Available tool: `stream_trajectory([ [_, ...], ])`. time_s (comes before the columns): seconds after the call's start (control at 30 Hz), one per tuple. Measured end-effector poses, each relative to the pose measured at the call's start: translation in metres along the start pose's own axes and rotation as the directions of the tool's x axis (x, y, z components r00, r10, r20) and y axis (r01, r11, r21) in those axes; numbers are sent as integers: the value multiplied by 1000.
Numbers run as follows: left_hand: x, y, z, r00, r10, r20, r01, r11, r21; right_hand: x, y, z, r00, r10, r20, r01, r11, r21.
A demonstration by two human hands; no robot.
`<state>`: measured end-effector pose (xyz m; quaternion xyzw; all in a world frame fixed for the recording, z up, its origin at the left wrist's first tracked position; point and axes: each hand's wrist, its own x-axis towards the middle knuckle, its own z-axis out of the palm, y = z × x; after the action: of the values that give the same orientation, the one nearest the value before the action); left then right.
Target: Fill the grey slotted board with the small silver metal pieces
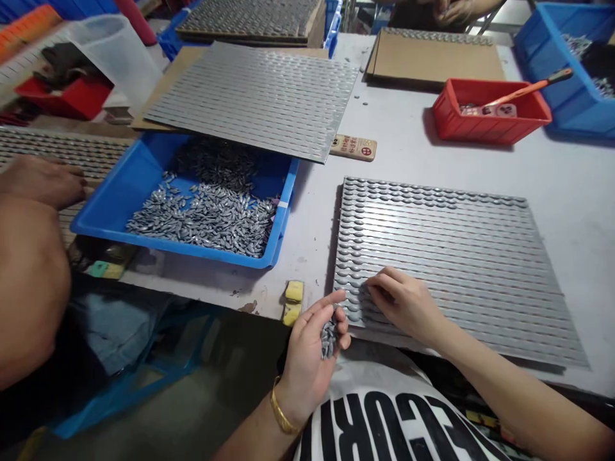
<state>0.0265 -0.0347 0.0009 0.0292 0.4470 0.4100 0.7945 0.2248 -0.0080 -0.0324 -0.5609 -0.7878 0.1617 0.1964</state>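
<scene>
Grey worktable (pixel 567 192) holds blue bins (pixel 192 251) and ribbed metal plates (pixel 250 102).

My left hand (pixel 307 365) cups a small heap of silver seed-shaped metal pieces (pixel 328 339). Right hand (pixel 403 301) rests fingertips on a slotted metal plate (pixel 480 275), lying flat, just beside the left hand. More pieces sit in its slots along top and left edges.
</scene>
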Motion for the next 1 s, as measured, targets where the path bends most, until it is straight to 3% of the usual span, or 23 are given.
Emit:
stream_trajectory([
  [0.47,4,-4,2,999,51,2,-51,998,44,6,3,-2,997,-5,83,12,996,-91],
  [0.63,5,-3,6,999,46,4,-46,995,93,3,-1,-13,996,38,81,-49,989,138],
  [0.73,7,-5,8,998,62,8,-63,990,130,1,-14,-26,985,129,119,-168,890,423],
  [0.83,10,-6,11,996,83,28,-87,980,181,4,-29,-36,950,137,280,-296,678,673],
  [0.93,12,-8,12,994,84,65,-97,967,237,9,-35,-41,917,91,389,-374,534,758],
  [1.0,13,-8,13,994,79,79,-98,958,271,11,-33,-41,903,87,421,-398,540,742],
])
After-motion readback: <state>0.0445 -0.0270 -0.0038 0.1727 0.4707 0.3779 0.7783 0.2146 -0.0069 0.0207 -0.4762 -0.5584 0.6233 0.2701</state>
